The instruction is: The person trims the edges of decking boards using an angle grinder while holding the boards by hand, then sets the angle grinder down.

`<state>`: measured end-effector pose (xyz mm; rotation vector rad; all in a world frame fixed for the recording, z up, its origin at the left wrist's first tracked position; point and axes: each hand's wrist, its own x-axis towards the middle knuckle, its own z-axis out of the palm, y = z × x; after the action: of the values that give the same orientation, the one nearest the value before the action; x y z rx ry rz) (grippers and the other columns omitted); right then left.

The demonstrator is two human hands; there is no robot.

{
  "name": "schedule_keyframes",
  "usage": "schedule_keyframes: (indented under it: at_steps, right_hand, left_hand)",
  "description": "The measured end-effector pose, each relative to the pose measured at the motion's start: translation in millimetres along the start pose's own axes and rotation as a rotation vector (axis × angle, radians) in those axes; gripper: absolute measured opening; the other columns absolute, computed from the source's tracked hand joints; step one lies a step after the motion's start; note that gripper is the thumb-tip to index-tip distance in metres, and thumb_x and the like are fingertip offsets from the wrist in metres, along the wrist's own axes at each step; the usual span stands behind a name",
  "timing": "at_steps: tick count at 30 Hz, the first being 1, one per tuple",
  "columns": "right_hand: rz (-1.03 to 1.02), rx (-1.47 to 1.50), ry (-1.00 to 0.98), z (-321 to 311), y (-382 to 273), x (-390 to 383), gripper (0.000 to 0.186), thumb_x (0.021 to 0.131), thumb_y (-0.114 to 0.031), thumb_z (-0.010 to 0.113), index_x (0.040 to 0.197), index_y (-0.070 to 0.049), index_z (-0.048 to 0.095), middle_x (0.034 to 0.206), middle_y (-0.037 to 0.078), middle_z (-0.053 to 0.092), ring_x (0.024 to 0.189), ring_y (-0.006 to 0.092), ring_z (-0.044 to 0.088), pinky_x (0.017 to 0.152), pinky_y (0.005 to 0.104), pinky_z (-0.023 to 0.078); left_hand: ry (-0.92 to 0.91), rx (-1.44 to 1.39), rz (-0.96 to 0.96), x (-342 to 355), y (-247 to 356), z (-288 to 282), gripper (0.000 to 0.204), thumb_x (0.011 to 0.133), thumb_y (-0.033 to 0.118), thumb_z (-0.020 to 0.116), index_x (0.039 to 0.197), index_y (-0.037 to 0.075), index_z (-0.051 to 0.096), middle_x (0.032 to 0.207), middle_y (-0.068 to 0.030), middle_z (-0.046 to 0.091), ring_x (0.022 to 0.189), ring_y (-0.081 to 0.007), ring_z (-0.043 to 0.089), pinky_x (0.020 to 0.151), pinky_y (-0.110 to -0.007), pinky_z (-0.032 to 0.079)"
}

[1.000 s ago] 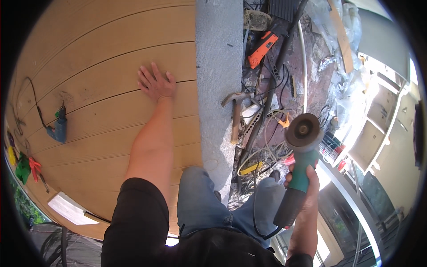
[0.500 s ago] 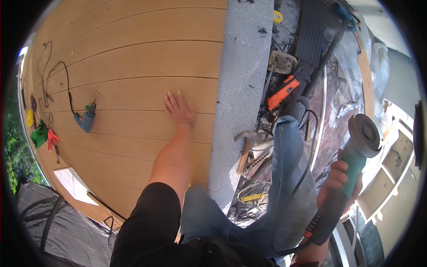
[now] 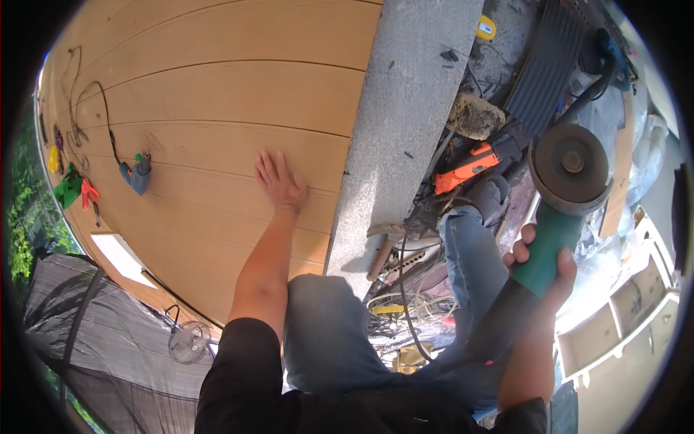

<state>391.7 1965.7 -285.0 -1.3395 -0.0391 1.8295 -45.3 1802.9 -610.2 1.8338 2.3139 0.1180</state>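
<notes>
My left hand [image 3: 280, 182] lies flat on the tan plank boards [image 3: 217, 94], fingers spread and holding nothing. On the right, my right hand [image 3: 553, 267] is wrapped round the green body of an angle grinder [image 3: 551, 242]. Its round disc and guard [image 3: 571, 163] point away from me, and its dark rear handle runs back toward my lap. The disc is clear of any surface; whether it spins I cannot tell. A grey stone-like ledge [image 3: 390, 123] runs along the boards, between my two hands.
A blue corded drill [image 3: 136, 176] lies on the boards at left, near red-handled pliers [image 3: 89, 192] and a green cloth-like piece [image 3: 69, 186]. Beyond the ledge are an orange-and-black power tool [image 3: 466, 168], a hammer [image 3: 381, 249], a yellow tape measure [image 3: 486, 29] and tangled cables [image 3: 405, 318].
The grinder has come up and nearer to me in my right hand, its disc now turned more face-on. The view has shifted; my left hand stays on the boards.
</notes>
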Motion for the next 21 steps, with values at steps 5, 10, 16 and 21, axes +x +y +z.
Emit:
schedule_keyframes:
  at_steps: [5, 10, 16, 21]
  right_hand:
    - [-0.101, -0.101, 0.061, 5.1, -21.3, -3.9, 0.056, 0.101, -0.037, 0.057, 0.138, 0.002, 0.042, 0.117, 0.017, 0.055, 0.092, 0.0207, 0.059, 0.077, 0.0364, 0.055]
    - [-0.159, -0.029, -0.055, -12.2, -24.0, -37.0, 0.056, 0.105, -0.035, 0.052, 0.145, 0.002, 0.036, 0.122, 0.021, 0.052, 0.094, 0.0229, 0.057, 0.077, 0.0370, 0.056]
    - [-0.065, -0.210, 0.290, -20.6, 14.5, -63.3, 0.052, 0.098, -0.040, 0.058, 0.133, -0.002, 0.050, 0.102, 0.015, 0.064, 0.076, 0.0203, 0.064, 0.063, 0.0339, 0.055]
    - [0.080, -0.292, 0.266, -28.3, 23.5, -66.6, 0.049, 0.089, -0.032, 0.070, 0.115, 0.007, 0.057, 0.097, 0.018, 0.067, 0.076, 0.0256, 0.071, 0.061, 0.0384, 0.063]
  left_hand:
    - [0.006, 0.062, -0.027, 2.1, 4.0, 8.3, 0.071, 0.093, 0.032, 0.049, 0.157, 0.006, 0.035, 0.166, -0.0264, 0.022, 0.154, -0.0474, 0.018, 0.123, -0.063, 0.012]
    - [0.101, 0.037, 0.046, -0.5, -10.1, 19.6, 0.073, 0.092, 0.034, 0.052, 0.157, 0.009, 0.035, 0.167, -0.0248, 0.021, 0.155, -0.0459, 0.016, 0.123, -0.063, 0.011]
    - [0.127, 0.076, 0.128, 5.8, -42.8, 15.1, 0.074, 0.090, 0.036, 0.061, 0.155, 0.011, 0.037, 0.167, -0.0237, 0.020, 0.155, -0.0458, 0.017, 0.121, -0.065, 0.016]
    - [-0.011, -0.108, 0.434, 90.0, -39.2, -44.8, 0.058, 0.091, 0.029, 0.068, 0.144, 0.012, 0.053, 0.156, -0.0217, 0.041, 0.145, -0.0418, 0.038, 0.116, -0.056, 0.035]
